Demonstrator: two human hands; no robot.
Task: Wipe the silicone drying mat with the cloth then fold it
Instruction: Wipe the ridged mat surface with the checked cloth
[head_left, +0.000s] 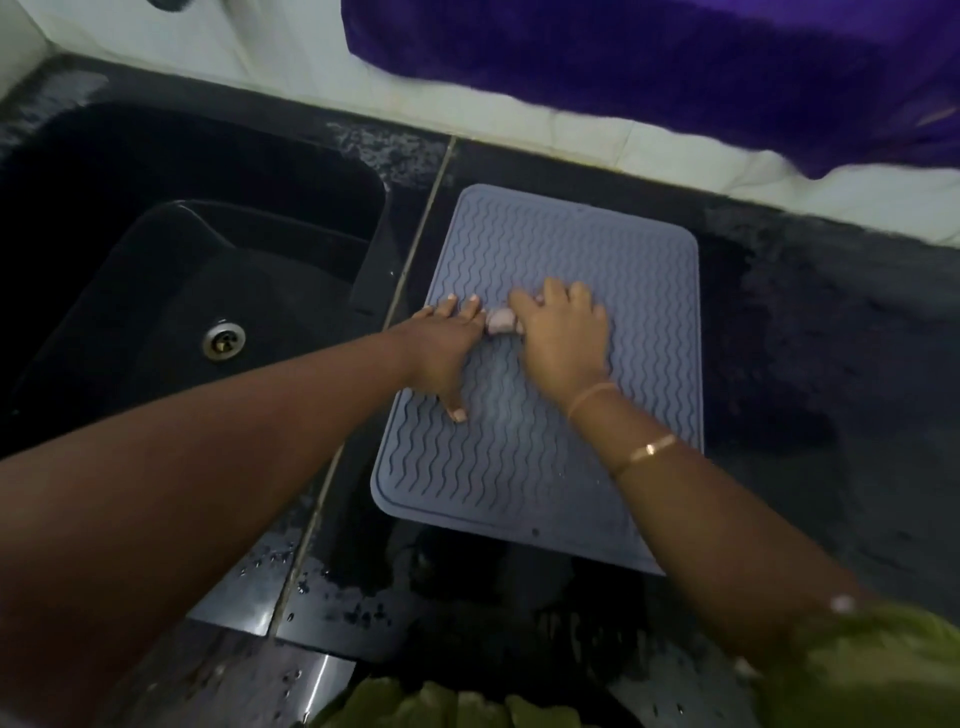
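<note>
The right hand (563, 332) presses down on a small pale cloth (501, 322), its fingers curled over the bunched fabric so that only a little of it shows at the thumb side. The left hand (447, 353) lies flat just beside it, fingers spread and empty, the palm holding down the silicone drying mat (545, 467). Two thin bracelets (649, 449) circle the right wrist.

The mat is grey-blue with wavy ridges and a raised border, and lies flat and unfolded on a dark, glossy worktop (831, 364). Water droplets bead on the worktop near its front edge. To the left, across a pale seam, sits a black sink (182, 291) with a metal drain (223, 340). White tiles (571, 130) run along the back wall, and a purple fabric (675, 57) hangs over them at upper right. A green garment (857, 670) shows at the bottom edge.
</note>
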